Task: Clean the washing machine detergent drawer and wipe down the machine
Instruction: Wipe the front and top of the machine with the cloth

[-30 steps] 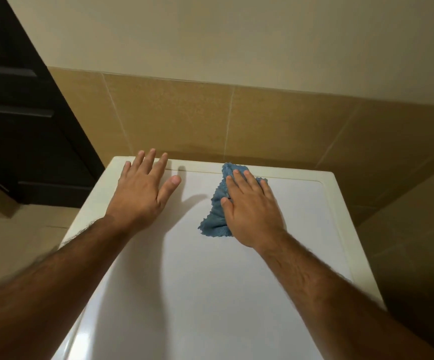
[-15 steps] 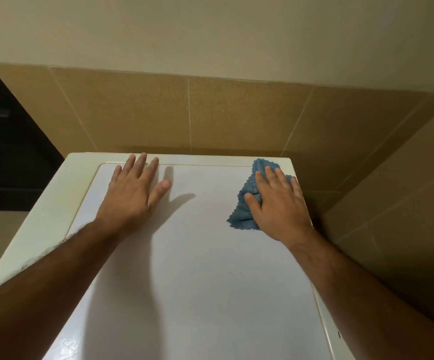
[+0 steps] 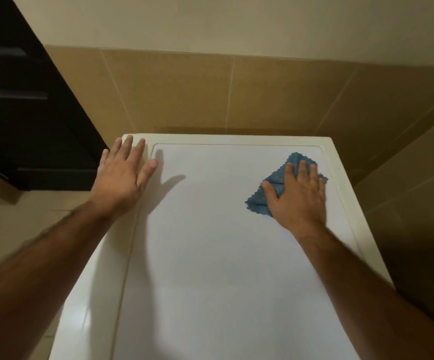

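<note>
Cloth [image 3: 275,189] (blue) under flat right hand [image 3: 297,197]

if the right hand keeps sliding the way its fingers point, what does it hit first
The right hand, flat on the blue cloth, points toward the back. It would likely first cross the raised cream rim of the machine top, then meet the tan tiled wall.

the one camera sits on my head, looking forward and steeply down onto the white washing machine top [image 3: 210,242], which fills the centre and bottom of the frame at arm's length. my forearms enter from the lower corners. the tiled wall [image 3: 262,94] crosses the upper half; a dark cabinet [image 3: 15,100] fills the upper left.
</note>
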{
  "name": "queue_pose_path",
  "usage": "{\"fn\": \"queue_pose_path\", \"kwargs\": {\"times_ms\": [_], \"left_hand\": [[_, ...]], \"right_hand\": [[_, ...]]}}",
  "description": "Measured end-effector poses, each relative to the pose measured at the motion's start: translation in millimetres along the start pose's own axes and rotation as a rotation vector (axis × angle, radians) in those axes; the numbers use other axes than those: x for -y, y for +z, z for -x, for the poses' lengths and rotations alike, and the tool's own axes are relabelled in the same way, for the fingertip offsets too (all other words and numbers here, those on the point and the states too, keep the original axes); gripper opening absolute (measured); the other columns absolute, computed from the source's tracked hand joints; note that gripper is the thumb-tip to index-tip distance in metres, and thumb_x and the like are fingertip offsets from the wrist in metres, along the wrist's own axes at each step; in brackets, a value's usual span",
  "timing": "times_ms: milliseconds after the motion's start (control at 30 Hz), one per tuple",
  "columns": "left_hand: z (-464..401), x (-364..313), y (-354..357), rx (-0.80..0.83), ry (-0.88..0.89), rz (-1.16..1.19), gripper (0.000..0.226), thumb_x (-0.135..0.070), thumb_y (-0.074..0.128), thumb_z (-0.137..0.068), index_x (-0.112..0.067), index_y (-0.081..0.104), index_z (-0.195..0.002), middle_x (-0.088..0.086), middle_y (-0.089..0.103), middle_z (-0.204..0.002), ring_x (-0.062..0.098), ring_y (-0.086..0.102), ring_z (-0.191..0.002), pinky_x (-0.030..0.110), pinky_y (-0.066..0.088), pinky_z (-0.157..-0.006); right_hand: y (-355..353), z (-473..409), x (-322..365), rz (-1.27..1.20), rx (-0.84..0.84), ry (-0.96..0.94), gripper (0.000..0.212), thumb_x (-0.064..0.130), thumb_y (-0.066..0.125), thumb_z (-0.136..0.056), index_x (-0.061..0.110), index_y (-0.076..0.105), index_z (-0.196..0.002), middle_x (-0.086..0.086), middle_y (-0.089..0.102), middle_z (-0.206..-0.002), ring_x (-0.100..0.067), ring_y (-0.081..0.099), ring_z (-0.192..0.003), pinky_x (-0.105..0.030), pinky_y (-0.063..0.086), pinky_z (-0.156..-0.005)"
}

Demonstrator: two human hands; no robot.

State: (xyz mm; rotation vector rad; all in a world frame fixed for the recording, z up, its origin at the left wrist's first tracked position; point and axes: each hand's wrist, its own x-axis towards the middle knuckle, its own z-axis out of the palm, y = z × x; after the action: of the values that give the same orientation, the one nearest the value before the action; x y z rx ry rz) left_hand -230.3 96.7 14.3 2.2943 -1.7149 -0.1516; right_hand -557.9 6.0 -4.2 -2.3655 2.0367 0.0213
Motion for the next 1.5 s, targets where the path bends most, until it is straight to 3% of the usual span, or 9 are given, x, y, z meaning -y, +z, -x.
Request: {"fn": "queue_pose_path", "kwargs": {"times_ms": [200, 333, 467, 600, 933, 1367, 1500], "left_hand": [[15, 40, -16, 0.021, -0.035, 0.003, 0.090, -0.075, -0.002, -0.083, -0.022, 0.015, -0.154, 0.006, 0.009, -0.162, 0.021, 0.000, -0.150, 0.043, 0.000, -0.121], [32, 57, -22, 0.031, -0.061, 0.010, 0.087, -0.075, 0.001, -0.085, -0.024, 0.014, -0.154, 0.005, 0.009, -0.162, 0.021, 0.001, -0.149, 0.044, 0.001, -0.121], [48, 60, -29, 0.048, -0.087, 0.012, 0.080, -0.068, 0.005, -0.088, -0.023, 0.014, -0.154, 0.005, 0.009, -0.162, 0.021, 0.001, -0.149, 0.043, 0.001, -0.121], [61, 53, -31, 0.053, -0.072, 0.026, 0.089, -0.076, -0.003, -0.083, -0.024, 0.013, -0.153, 0.004, 0.009, -0.162, 0.020, -0.001, -0.149, 0.042, 0.001, -0.121], [83, 14, -34, 0.106, -0.059, -0.002, 0.092, -0.075, -0.007, -0.080, -0.024, 0.013, -0.154, 0.004, 0.008, -0.162, 0.020, -0.002, -0.149, 0.044, 0.001, -0.121], [97, -78, -13, 0.104, -0.038, 0.025, 0.093, -0.075, -0.006, -0.080, -0.023, 0.017, -0.154, 0.005, 0.008, -0.162, 0.023, 0.000, -0.150, 0.044, 0.002, -0.121], [106, -98, -5, 0.108, -0.019, 0.022, 0.097, -0.078, -0.008, -0.079, -0.022, 0.019, -0.154, 0.005, 0.010, -0.162, 0.023, 0.000, -0.150, 0.045, 0.003, -0.121]], "right_hand": [[0, 35, 115, -0.041, -0.010, -0.221, 0.078, 0.068, 0.018, -0.091, 0.020, 0.026, -0.153, -0.012, 0.019, -0.161, -0.036, 0.009, -0.148, -0.052, 0.009, -0.120], [0, 53, 181, -0.079, -0.019, -0.386, 0.070, 0.058, 0.005, -0.094, 0.026, 0.027, -0.152, -0.007, 0.022, -0.160, -0.034, 0.011, -0.148, -0.051, 0.012, -0.120], [1, 67, 210, -0.050, 0.023, -0.491, 0.055, 0.046, 0.011, -0.102, 0.029, 0.018, -0.155, -0.004, 0.013, -0.163, -0.030, 0.003, -0.150, -0.048, 0.006, -0.121], [-3, 76, 212, -0.035, 0.049, -0.529, 0.054, 0.042, 0.013, -0.103, 0.027, 0.012, -0.156, -0.003, 0.007, -0.164, -0.029, -0.001, -0.151, -0.047, 0.004, -0.121], [-7, 106, 174, -0.059, 0.083, -0.574, 0.056, 0.043, 0.020, -0.103, 0.023, 0.019, -0.155, -0.005, 0.011, -0.164, -0.029, 0.001, -0.151, -0.049, 0.007, -0.121], [-5, 73, 15, 0.063, 0.042, -0.405, 0.058, 0.046, 0.009, -0.100, 0.029, 0.020, -0.154, 0.000, 0.014, -0.163, -0.024, 0.009, -0.150, -0.048, 0.011, -0.119], [-7, 59, -36, 0.034, 0.051, -0.319, 0.056, 0.046, 0.016, -0.103, 0.027, 0.017, -0.155, -0.002, 0.011, -0.164, -0.024, 0.006, -0.151, -0.049, 0.007, -0.120]]}}
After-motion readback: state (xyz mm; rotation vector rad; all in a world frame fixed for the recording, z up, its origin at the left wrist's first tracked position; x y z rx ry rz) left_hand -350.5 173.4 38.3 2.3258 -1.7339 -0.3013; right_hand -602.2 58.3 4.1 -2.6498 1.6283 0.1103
